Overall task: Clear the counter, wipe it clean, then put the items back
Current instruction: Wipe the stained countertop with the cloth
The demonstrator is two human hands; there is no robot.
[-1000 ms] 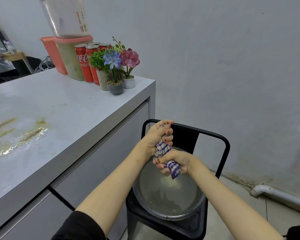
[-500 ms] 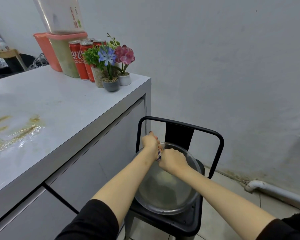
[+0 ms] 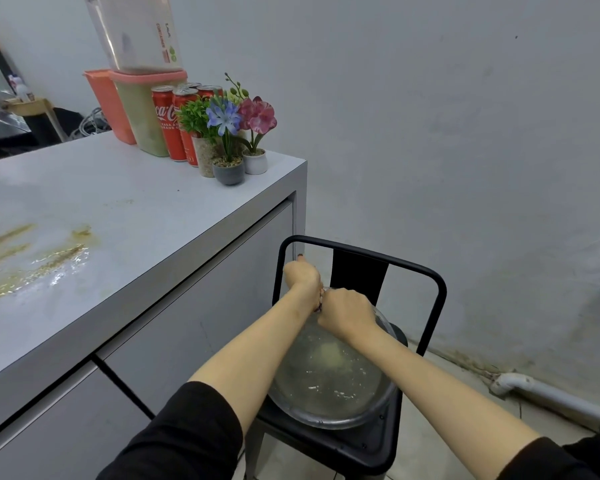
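My left hand and my right hand are pressed together over a clear bowl of water, both closed around a checked cloth. Only a sliver of the cloth shows between the fists. The bowl rests on a black metal chair beside the grey counter. A wet brownish smear lies on the counter's left part. Red cola cans, three small flower pots and stacked plastic containers stand at the counter's far corner.
The chair's back rail curves just behind my hands. A grey wall stands to the right, with a white pipe along the floor. Cabinet fronts run under the counter. A wooden stool and cables sit far left.
My hands have dropped from above the bowl down to its far rim. The cloth, plainly seen twisted between them a second ago, is now almost hidden inside my fists.
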